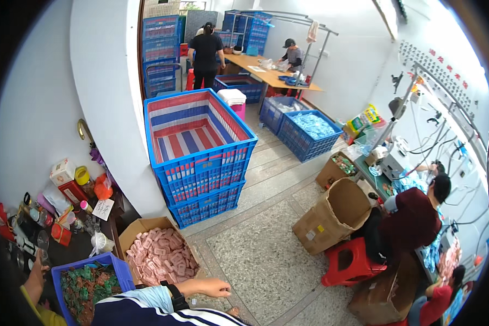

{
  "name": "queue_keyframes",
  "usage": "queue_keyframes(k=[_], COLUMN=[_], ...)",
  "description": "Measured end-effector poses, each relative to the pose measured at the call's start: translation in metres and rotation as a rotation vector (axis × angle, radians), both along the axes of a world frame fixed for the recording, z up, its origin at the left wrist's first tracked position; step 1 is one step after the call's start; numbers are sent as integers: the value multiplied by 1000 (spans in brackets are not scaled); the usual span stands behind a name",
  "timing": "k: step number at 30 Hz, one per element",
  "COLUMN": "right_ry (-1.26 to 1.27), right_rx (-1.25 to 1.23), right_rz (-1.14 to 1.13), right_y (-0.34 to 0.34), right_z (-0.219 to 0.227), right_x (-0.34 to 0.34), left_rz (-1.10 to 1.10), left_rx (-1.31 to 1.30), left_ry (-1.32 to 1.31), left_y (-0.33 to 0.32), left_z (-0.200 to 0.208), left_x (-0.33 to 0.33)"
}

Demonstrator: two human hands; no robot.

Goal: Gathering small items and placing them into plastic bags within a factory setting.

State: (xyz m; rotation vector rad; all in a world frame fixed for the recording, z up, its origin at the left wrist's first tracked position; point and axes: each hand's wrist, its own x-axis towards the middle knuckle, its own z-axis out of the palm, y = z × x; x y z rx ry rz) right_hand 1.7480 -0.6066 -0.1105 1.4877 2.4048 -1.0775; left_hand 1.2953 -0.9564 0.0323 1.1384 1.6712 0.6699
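My left hand reaches right from a navy, white-striped sleeve with a pale blue cuff. A black band circles the wrist, and the fingers are curled closed; anything inside them is hidden. Only a small part of my right hand shows at the lower edge, by a second striped sleeve, so its fingers cannot be read. Just beyond my left forearm is an open cardboard box full of pink packets. Left of it, a blue-purple crate holds green and reddish-brown pieces.
Another person's hand, yellow-sleeved, is beside a cluttered dark table. Stacked blue crates stand ahead. On the right, a seated worker uses a red stool near cardboard boxes. Two people work around a wooden table.
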Motion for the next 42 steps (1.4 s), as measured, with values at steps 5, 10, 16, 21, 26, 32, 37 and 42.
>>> queue_keyframes(k=[5, 10, 16, 21, 26, 32, 37, 42], right_ry=[-15, -21, 34, -90, 6, 171, 379, 287], right_rx=[-171, 147, 31, -144, -151, 367, 169, 138], right_rz=[-207, 264, 486, 520, 501, 948, 886, 980], right_y=[134, 252, 275, 372, 495, 628, 612, 606], right_z=[-9, -19, 39, -92, -9, 47, 117, 65], right_x=[-70, -276, -449, -466, -643, -971, -1220, -1310], left_rz=[184, 471, 350, 180, 222, 611, 1028, 952], left_rx=[68, -77, 66, 125, 238, 68, -12, -183], left_ry=[47, 57, 385, 352, 449, 236, 139, 123], left_y=[45, 85, 242, 393, 489, 485, 471, 487], left_z=[-11, -18, 3, 50, 9, 29, -14, -25], left_x=[-67, -165, -322, -441, -541, -616, -679, -800])
